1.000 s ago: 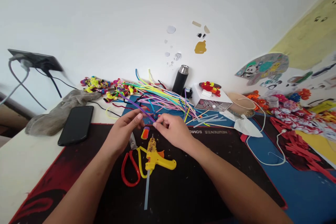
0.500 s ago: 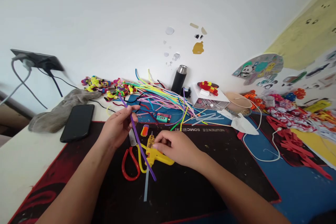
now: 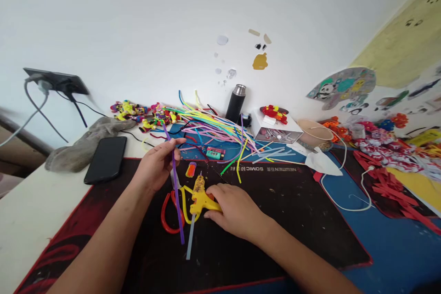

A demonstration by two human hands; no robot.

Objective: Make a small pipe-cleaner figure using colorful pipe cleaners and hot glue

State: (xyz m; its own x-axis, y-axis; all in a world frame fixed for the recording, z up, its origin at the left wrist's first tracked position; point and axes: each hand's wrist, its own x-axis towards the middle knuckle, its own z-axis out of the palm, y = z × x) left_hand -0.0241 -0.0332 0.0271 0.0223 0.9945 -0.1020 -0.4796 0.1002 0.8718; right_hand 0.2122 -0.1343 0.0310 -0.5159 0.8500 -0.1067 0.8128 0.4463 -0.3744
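My left hand [image 3: 159,161] pinches a long purple pipe cleaner [image 3: 177,193], which slants down over the mat. My right hand [image 3: 232,204] is wrapped round the handle of a yellow hot glue gun [image 3: 201,201] lying on the dark mat. The gun's dirty nozzle points away from me, and a clear glue stick [image 3: 190,238] sticks out of its near end. Beneath the purple stem and beside the gun lie scissors or pliers with red and yellow handles [image 3: 165,220]. A small orange and purple piece [image 3: 190,170] rests beyond the gun.
Colourful pipe cleaners [image 3: 213,124] are heaped at the back, near a black thermos [image 3: 236,103] and a white box [image 3: 275,129]. A phone [image 3: 106,160] lies at the left. Red strips [image 3: 392,193], a white cable [image 3: 339,206] and fluffy craft pieces are at the right.
My right hand has moved from the gun's nozzle area to its handle and closed round it. The purple pipe cleaner's lower end has swung left, in my left hand.
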